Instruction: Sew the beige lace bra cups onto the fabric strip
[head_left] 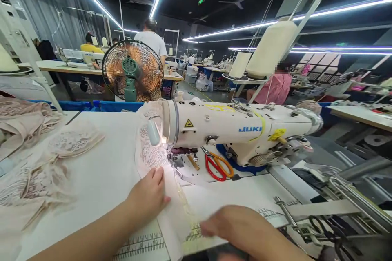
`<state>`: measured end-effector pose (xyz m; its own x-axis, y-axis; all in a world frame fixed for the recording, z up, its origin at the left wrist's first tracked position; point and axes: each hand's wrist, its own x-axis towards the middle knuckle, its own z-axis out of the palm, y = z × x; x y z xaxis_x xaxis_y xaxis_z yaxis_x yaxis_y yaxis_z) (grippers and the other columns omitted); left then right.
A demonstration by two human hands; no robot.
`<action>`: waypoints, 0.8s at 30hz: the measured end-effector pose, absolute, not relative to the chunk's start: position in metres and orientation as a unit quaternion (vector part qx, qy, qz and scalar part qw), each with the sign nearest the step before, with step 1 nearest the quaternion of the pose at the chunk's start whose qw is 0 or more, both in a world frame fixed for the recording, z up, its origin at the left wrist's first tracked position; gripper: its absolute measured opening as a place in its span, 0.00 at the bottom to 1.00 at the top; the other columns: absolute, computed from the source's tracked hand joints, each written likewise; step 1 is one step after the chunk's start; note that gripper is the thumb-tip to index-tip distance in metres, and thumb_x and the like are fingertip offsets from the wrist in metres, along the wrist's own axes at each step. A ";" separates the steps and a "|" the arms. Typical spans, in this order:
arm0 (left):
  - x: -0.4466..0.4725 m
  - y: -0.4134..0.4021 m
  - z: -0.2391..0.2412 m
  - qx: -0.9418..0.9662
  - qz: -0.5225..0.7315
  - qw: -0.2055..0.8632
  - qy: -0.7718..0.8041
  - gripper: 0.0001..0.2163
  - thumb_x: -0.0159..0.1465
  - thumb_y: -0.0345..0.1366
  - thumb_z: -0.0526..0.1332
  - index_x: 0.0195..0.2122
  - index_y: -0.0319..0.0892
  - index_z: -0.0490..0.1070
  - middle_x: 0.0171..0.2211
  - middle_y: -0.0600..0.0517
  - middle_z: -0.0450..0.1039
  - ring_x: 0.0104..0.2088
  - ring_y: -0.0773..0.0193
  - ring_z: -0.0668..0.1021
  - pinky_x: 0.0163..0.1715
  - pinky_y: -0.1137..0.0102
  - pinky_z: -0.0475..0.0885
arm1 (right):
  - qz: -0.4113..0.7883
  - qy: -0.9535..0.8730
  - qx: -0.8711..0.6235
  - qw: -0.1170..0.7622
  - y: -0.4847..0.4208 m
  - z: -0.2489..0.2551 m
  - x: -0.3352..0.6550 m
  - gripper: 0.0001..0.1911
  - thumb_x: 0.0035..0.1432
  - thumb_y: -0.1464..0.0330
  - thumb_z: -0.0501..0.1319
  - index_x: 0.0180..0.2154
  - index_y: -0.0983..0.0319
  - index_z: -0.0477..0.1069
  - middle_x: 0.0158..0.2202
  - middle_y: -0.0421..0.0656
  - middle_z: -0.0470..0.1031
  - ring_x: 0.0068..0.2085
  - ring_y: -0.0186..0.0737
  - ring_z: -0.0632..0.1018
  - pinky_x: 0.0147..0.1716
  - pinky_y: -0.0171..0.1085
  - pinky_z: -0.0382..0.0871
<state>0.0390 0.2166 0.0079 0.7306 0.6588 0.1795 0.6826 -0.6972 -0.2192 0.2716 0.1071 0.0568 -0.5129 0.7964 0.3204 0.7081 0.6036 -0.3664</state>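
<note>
My left hand [148, 193] is closed on a pale pink lace garment piece [171, 195] just in front of the sewing machine's needle area. The lace part of the piece lies behind and left of the lit machine head, and a plain strip hangs toward the table's front edge. My right hand [235, 226] is low at the front, beside the strip's lower end; motion blurs its fingers, so I cannot tell whether it grips the fabric. The white sewing machine [220, 124] stands across the table. Red-handled scissors [216, 169] and orange-handled scissors [226, 165] lie under its arm.
More lace pieces [73, 140] lie on the left of the white table [113, 163]. A ruler tape [143, 244] runs along the front edge. Metal guide rods [290, 216] stand at right. Thread cones [271, 49], a fan [131, 69] and other people are beyond.
</note>
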 end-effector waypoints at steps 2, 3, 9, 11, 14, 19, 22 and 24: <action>0.039 0.217 0.000 -0.926 -0.032 0.169 -0.337 0.20 0.64 0.45 0.54 0.42 0.32 0.75 0.44 0.39 0.74 0.52 0.49 0.68 0.52 0.58 0.62 | 0.134 -0.869 -0.443 0.176 0.141 0.057 0.254 0.13 0.59 0.66 0.56 0.46 0.57 0.69 0.42 0.44 0.76 0.42 0.40 0.76 0.41 0.37 0.71; 0.039 0.217 -0.003 -0.927 -0.025 0.175 -0.330 0.21 0.64 0.46 0.53 0.43 0.32 0.75 0.46 0.38 0.74 0.54 0.49 0.67 0.54 0.57 0.60 | 0.141 -0.862 -0.462 0.151 0.156 0.056 0.245 0.13 0.59 0.68 0.55 0.46 0.59 0.69 0.44 0.46 0.76 0.41 0.41 0.76 0.39 0.38 0.71; 0.042 0.217 -0.008 -0.928 -0.010 0.126 -0.351 0.24 0.65 0.48 0.51 0.48 0.31 0.72 0.48 0.37 0.72 0.55 0.48 0.66 0.54 0.54 0.59 | 0.151 -0.852 -0.497 0.060 0.211 0.040 0.211 0.21 0.59 0.67 0.52 0.54 0.62 0.63 0.56 0.49 0.67 0.49 0.47 0.74 0.44 0.42 0.69; 0.043 0.217 -0.010 -0.924 -0.013 0.097 -0.370 0.24 0.64 0.48 0.52 0.49 0.32 0.71 0.50 0.36 0.70 0.55 0.47 0.67 0.53 0.53 0.61 | 0.153 -0.853 -0.497 0.039 0.218 0.037 0.204 0.25 0.58 0.66 0.51 0.58 0.62 0.58 0.59 0.48 0.64 0.48 0.48 0.75 0.43 0.42 0.70; 0.042 0.218 -0.013 -0.922 -0.022 0.064 -0.382 0.24 0.63 0.48 0.53 0.50 0.33 0.71 0.52 0.36 0.69 0.55 0.45 0.67 0.52 0.53 0.62 | 0.143 -0.847 -0.511 0.012 0.222 0.034 0.198 0.28 0.58 0.65 0.51 0.60 0.63 0.55 0.61 0.48 0.60 0.48 0.50 0.75 0.42 0.43 0.71; 0.040 0.218 -0.016 -0.919 -0.045 0.050 -0.388 0.28 0.63 0.48 0.52 0.52 0.26 0.67 0.54 0.34 0.66 0.56 0.44 0.66 0.55 0.55 0.61 | 0.116 -0.844 -0.523 -0.037 0.220 0.031 0.200 0.31 0.58 0.62 0.52 0.62 0.65 0.53 0.64 0.51 0.53 0.45 0.54 0.77 0.40 0.48 0.72; 0.040 0.218 -0.012 -0.925 -0.063 0.054 -0.370 0.28 0.63 0.46 0.53 0.54 0.24 0.65 0.54 0.34 0.66 0.56 0.45 0.67 0.56 0.57 0.59 | 0.120 -0.848 -0.515 -0.032 0.216 0.030 0.204 0.32 0.58 0.62 0.53 0.62 0.65 0.52 0.63 0.51 0.54 0.45 0.54 0.77 0.39 0.48 0.73; 0.040 0.219 -0.010 -0.927 -0.073 0.061 -0.362 0.28 0.63 0.46 0.52 0.53 0.23 0.65 0.53 0.33 0.67 0.55 0.45 0.68 0.56 0.57 0.59 | 0.119 -0.846 -0.519 -0.034 0.214 0.030 0.205 0.32 0.58 0.62 0.53 0.62 0.66 0.52 0.63 0.51 0.55 0.43 0.53 0.78 0.37 0.47 0.73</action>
<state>0.0399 0.2187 -0.0099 0.7276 0.6619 0.1805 0.6798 -0.7309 -0.0601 0.2045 0.2139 0.0300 -0.4586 0.8699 -0.1815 0.8862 0.4327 -0.1656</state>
